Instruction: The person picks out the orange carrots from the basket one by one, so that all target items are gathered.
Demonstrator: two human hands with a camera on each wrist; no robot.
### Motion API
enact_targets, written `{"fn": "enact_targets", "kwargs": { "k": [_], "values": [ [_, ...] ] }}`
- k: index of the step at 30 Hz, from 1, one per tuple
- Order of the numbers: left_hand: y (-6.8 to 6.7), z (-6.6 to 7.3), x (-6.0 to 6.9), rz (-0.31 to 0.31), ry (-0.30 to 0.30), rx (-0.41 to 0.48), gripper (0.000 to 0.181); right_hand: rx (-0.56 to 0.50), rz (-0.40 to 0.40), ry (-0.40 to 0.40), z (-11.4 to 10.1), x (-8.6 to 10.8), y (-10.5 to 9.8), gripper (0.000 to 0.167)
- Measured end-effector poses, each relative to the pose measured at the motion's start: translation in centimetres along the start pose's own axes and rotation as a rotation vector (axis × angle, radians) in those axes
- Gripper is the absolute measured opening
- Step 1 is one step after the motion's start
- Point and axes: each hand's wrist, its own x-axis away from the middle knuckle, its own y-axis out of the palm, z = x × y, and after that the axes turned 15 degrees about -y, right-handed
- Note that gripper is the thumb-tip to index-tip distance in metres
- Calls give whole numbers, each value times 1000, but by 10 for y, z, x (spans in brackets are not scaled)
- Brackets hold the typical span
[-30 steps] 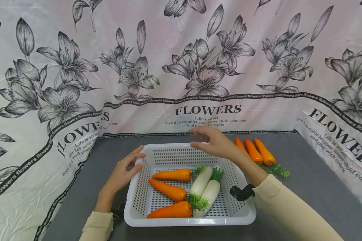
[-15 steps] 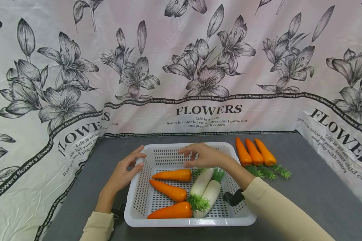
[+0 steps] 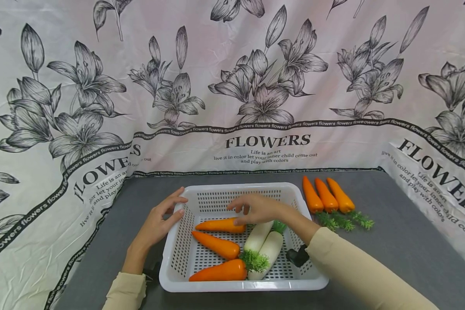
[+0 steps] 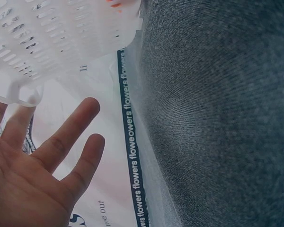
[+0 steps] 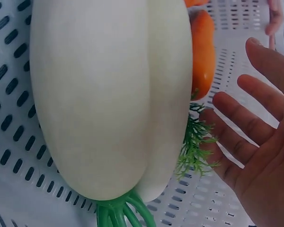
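A white perforated basket (image 3: 244, 286) holds three orange carrots (image 3: 217, 245) on its left side and two white radishes (image 3: 270, 252) beside them. My left hand (image 3: 159, 219) rests on the basket's left rim near the back corner; the left wrist view shows its fingers (image 4: 68, 135) spread, some touching the rim. Over the back of the basket is my right hand (image 3: 257, 207), its thumb at the thick end of the rearmost carrot (image 3: 213, 225). In the right wrist view the right hand (image 5: 260, 137) has parted fingers beside green leaves (image 5: 196, 142), gripping nothing.
Three more carrots (image 3: 326, 196) with green tops (image 3: 345, 220) lie on the grey table (image 3: 395, 241) just right of the basket's back corner. A flower-printed cloth (image 3: 232, 94) hangs behind and along both sides.
My right hand has come from above the basket's back rim down into it, towards the rearmost carrot. My left hand has stayed on the rim.
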Motion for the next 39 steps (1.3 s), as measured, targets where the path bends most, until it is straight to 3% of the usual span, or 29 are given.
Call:
{"fn": "enact_targets", "kwargs": {
  "k": [10, 25, 39],
  "values": [
    [0, -1, 0, 4, 2, -4, 34, 42, -31, 9, 5, -3, 9, 47],
    [-1, -1, 0, -3, 12, 7, 33, -30, -41, 66, 7, -3, 15, 49],
    [-1, -2, -1, -2, 9, -10, 34, 20, -57, 54, 12, -2, 20, 46]
  ]
}}
